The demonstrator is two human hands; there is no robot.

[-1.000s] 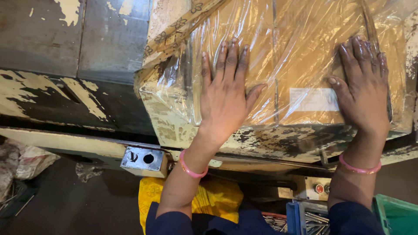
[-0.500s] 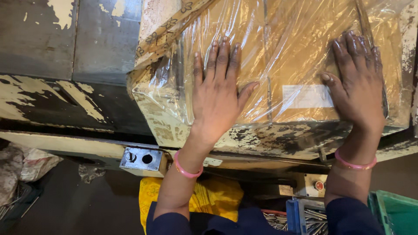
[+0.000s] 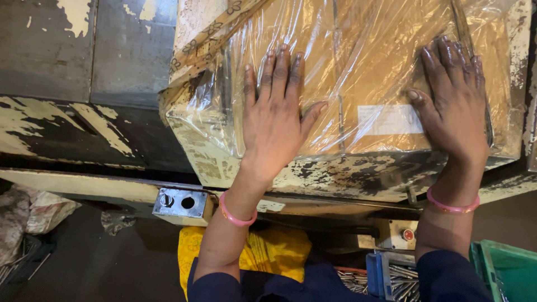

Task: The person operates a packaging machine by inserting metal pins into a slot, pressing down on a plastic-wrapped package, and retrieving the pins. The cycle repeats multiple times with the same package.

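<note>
On top of a plastic-wrapped cardboard box [image 3: 358, 89], the fingers [image 3: 279, 72] of the left hand [image 3: 274, 126] lie spread and flat; the right hand [image 3: 453, 112] presses flat likewise, nearer the box's right edge. Both wrists wear pink bangles [image 3: 238, 215]. That box sits at the near edge of a worn, paint-chipped table [image 3: 84, 128].

We stood in a workshop: a worn metal machine bed [image 3: 67, 128] with flaking paint, a red push-button [image 3: 408, 234] below its front edge, and trays of metal rods [image 3: 363, 277].
</note>
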